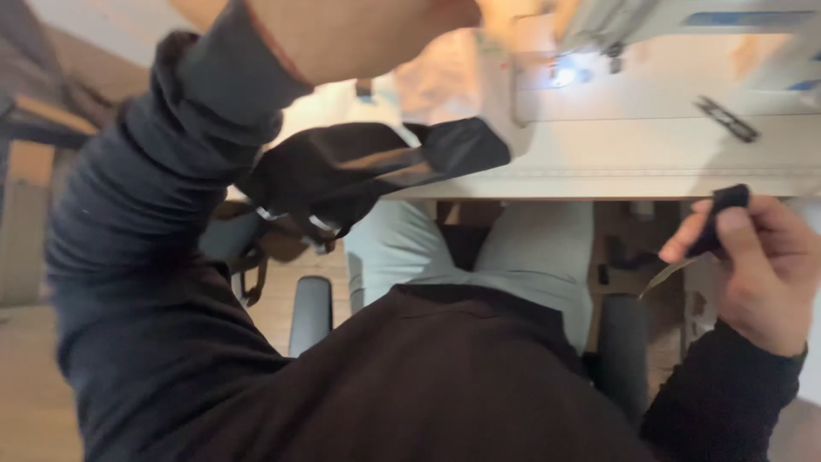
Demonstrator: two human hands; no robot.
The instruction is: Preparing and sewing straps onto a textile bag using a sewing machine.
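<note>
Right hand [761, 265]: fingers curled in, thumb and forefinger pinching a small black piece [723, 214] that sticks up past the fingertips; held below and in front of the edge of the surface, at the right of the view.
Small black piece: dark and narrow, its upper end free above the thumb; blur hides what kind of thing it is.
Tan strip [667, 275]: thin and pointed, reaching down and left from under the right hand's fingers; whether it is joined to the black piece cannot be told.
Left hand [402, 21]: raised at the top of the view, cut off by the picture's edge and blurred; how its fingers stand cannot be told.
Left sleeve [128, 197]: dark, running from the raised wrist down the left side of the view.
Black fabric [359, 171]: a folded dark bundle hanging over the near edge of the surface, just beside the left sleeve.
Surface [650, 162]: pale, with a sewing machine [667, 21] at its far side and a small lit spot under the machine's head.
Dark tool [727, 118]: slim, lying on the surface right of the machine's head, well apart from both hands.
Lap: light trousers [513, 248] under the surface.
</note>
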